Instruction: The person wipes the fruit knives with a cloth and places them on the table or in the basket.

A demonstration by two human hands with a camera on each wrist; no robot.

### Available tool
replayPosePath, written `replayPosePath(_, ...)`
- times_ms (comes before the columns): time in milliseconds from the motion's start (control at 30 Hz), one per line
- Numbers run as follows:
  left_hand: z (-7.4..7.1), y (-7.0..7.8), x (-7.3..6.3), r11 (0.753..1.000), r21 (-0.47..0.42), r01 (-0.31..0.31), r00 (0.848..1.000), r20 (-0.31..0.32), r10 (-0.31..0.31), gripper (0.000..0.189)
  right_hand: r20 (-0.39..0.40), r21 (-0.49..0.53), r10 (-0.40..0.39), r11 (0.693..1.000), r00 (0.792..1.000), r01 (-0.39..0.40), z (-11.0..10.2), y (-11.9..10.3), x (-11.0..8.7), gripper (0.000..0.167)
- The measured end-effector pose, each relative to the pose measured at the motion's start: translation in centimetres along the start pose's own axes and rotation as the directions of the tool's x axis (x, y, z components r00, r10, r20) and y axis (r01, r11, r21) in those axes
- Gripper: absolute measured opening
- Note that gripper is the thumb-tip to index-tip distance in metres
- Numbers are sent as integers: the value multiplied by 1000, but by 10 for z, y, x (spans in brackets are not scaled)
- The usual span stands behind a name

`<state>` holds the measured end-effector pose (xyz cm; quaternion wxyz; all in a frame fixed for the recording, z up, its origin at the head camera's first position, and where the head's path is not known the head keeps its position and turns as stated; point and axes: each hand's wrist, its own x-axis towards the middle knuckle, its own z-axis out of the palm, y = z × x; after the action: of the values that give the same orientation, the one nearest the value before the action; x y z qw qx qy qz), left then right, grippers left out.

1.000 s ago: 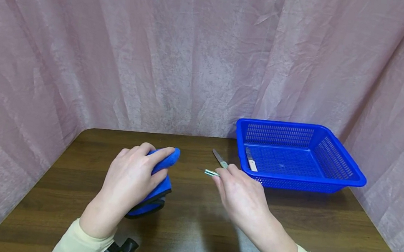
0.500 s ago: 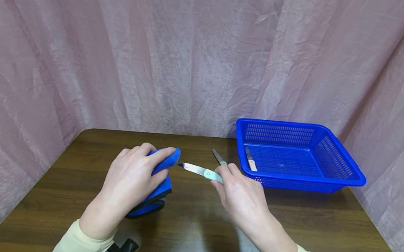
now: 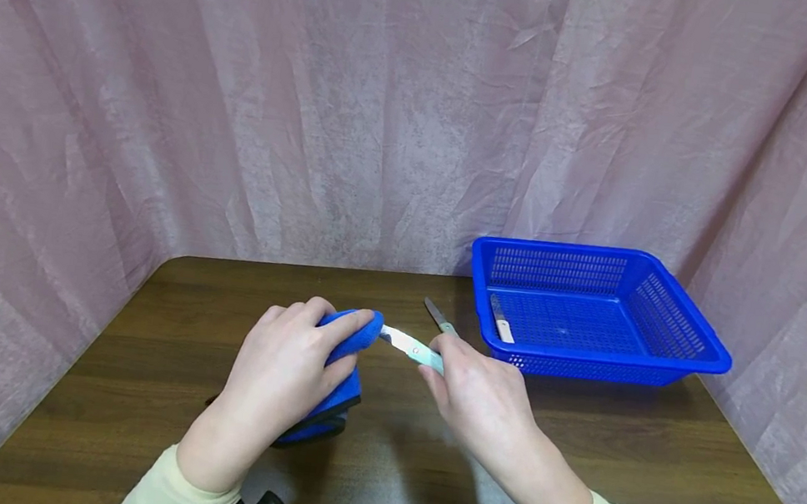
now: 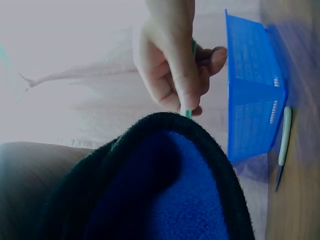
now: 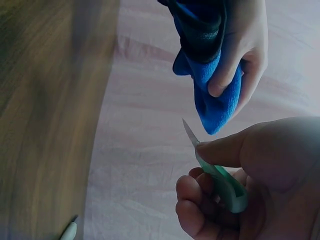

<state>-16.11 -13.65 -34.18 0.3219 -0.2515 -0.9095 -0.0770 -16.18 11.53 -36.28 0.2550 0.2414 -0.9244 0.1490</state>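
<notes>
My left hand point(image 3: 287, 364) pinches a folded blue cloth point(image 3: 344, 392) with black edging, its fingers and thumb curled round a bunched corner. My right hand point(image 3: 488, 389) grips a small knife point(image 3: 424, 354) by its light green handle, blade pointing left. In the head view the blade tip meets the cloth's edge, while the right wrist view shows the blade point(image 5: 190, 132) beside the cloth point(image 5: 217, 105); contact is unclear. Behind the right hand, a second green-handled knife point(image 3: 438, 315) lies on the table, partly hidden in the head view; its handle point(image 4: 285, 135) shows in the left wrist view.
A blue perforated basket point(image 3: 606, 357) stands at the back right of the wooden table point(image 3: 156, 356). Inside it, against the left wall, lies a white-handled knife point(image 3: 502, 319). A pink curtain point(image 3: 390, 116) hangs behind the table.
The knife in my right hand has turned so its blade shows broadside, pointing left. My left hand has moved right with the cloth, bringing it up to the blade tip.
</notes>
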Motion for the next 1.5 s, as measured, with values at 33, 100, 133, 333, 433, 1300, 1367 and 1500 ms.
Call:
replayPosePath(33,1,2,0,1000,0,-8,1000,-3,8,46,-4,3,-2,1000,1000,2,0,0,0,22)
replayPosePath(100,3,5,-1,1000,1,-24,1000,-12,24,45,-18,3,-11,1000,1000,11,0,0,0,23)
replayPosePath(133,4,7,-1,1000,1,-31,999,-15,31,44,-27,3,-17,1000,999,18,0,-1,-1,23)
replayPosePath(333,9,15,-1,998,-10,-60,998,3,60,44,-31,-6,-42,999,999,42,1,-2,-2,25)
replayPosePath(433,10,18,-1,998,-11,-65,998,19,65,45,-14,-8,-40,999,999,40,1,-2,-2,24)
replayPosePath(1300,11,14,-4,998,10,-60,998,22,59,43,14,-15,-64,998,998,64,1,-6,-4,25)
replayPosePath(1367,10,13,-4,998,11,-56,998,20,56,42,13,-17,-67,998,998,68,1,-6,-4,25)
replayPosePath(1500,10,10,-3,999,15,-50,999,16,50,42,7,-18,-67,998,998,68,1,-6,-3,25)
